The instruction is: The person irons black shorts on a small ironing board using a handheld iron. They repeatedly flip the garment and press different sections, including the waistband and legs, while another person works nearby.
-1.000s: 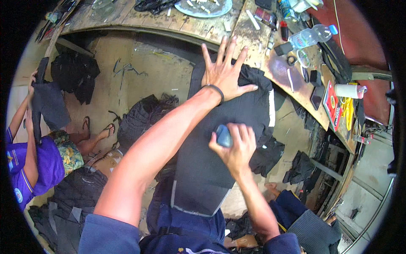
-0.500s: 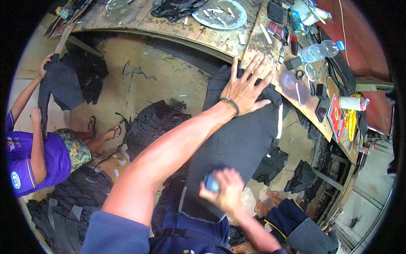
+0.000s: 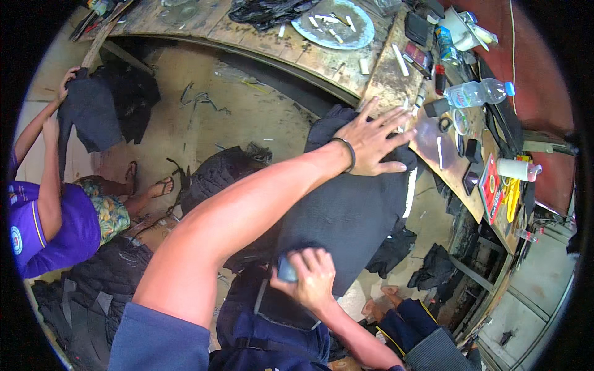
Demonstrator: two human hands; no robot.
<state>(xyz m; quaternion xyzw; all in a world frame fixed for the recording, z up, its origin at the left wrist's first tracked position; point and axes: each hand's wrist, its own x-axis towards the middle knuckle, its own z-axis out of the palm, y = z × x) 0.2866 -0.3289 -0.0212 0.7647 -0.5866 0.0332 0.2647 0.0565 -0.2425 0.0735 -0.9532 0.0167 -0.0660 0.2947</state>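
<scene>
A long black piece of cloth [image 3: 337, 222], which looks like a trouser leg, stretches from the wooden table edge toward my lap. My left hand [image 3: 374, 143] lies flat on its far end with fingers spread, the fingertips reaching the table edge. Lower down, near the cloth's left edge, my right hand [image 3: 312, 281] grips a small bluish block [image 3: 286, 270] against the fabric. That block is slightly blurred, and its underside is hidden.
On the wooden table [image 3: 297, 52] are a plate [image 3: 334, 34] with white sticks, a plastic bottle [image 3: 479, 93] and a phone [image 3: 473, 176]. At left, a person in purple [image 3: 65, 216] holds dark cloth [image 3: 93, 114]. Black cloths [image 3: 226, 173] lie on the floor. Another person's legs [image 3: 408, 321] are at lower right.
My right hand has moved left across the cloth with the block. My left hand stays spread on the far end, while the whole view has shifted slightly.
</scene>
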